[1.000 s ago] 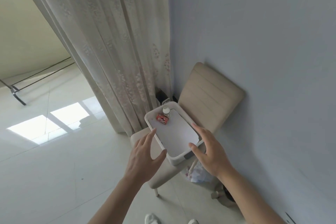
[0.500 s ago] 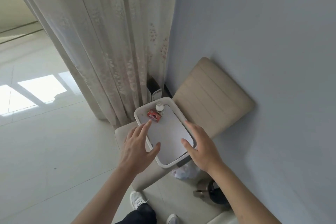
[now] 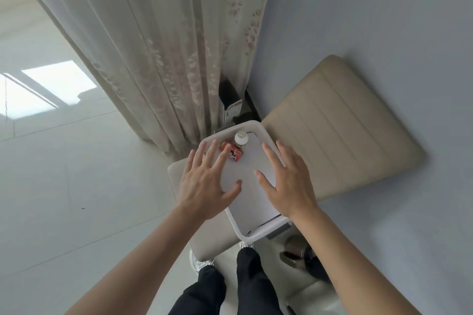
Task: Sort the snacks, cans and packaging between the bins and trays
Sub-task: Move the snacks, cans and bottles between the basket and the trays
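A white bin (image 3: 256, 234) stands on the seat of a beige chair (image 3: 332, 130). Inside, at its far end, lie a red snack pack (image 3: 234, 153) and a small bottle with a white cap (image 3: 241, 138). My left hand (image 3: 208, 184) hovers spread over the bin's left rim, its fingertips just short of the red pack. My right hand (image 3: 286, 181) is spread over the bin's right side. Both hands hold nothing. Whether they touch the bin I cannot tell.
A pale patterned curtain (image 3: 163, 54) hangs behind the bin, with a dark box (image 3: 231, 103) at its foot. The blue-grey wall (image 3: 384, 20) is right behind the chair. A dark object (image 3: 304, 256) sits on the floor under the chair. My legs (image 3: 230, 286) stand against the seat's front.
I have stepped closer to the chair. Both hands moved forward from the bin's near corners to above its middle, the left fingers now nearing the red pack.
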Demonstrator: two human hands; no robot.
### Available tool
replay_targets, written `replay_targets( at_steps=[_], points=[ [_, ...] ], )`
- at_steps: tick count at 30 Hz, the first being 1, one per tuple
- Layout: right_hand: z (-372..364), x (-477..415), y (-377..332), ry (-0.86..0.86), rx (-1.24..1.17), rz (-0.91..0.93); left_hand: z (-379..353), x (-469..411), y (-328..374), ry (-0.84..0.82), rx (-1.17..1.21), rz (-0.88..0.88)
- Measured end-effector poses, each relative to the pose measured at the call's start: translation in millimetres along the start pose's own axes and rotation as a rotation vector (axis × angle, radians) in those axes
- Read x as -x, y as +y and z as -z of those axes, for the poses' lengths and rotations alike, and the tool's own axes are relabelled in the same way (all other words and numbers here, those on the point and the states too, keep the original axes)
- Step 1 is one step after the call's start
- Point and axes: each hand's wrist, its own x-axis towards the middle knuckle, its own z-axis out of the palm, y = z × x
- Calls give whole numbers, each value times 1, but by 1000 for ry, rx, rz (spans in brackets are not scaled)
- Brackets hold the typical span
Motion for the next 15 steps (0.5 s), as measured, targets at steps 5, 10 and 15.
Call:
replay_targets(
  at_steps=[5,10,15],
  points=[
    [-33,-37,21,-63,67,84,-40,-27,-10,-7,-28,55],
    [-72,-68,52,-115,94,124,-89,-54,-17,-36,8,135],
    [-118,-93,81,-115,4,141,-142,-78,-16,-37,201,243]
  ],
)
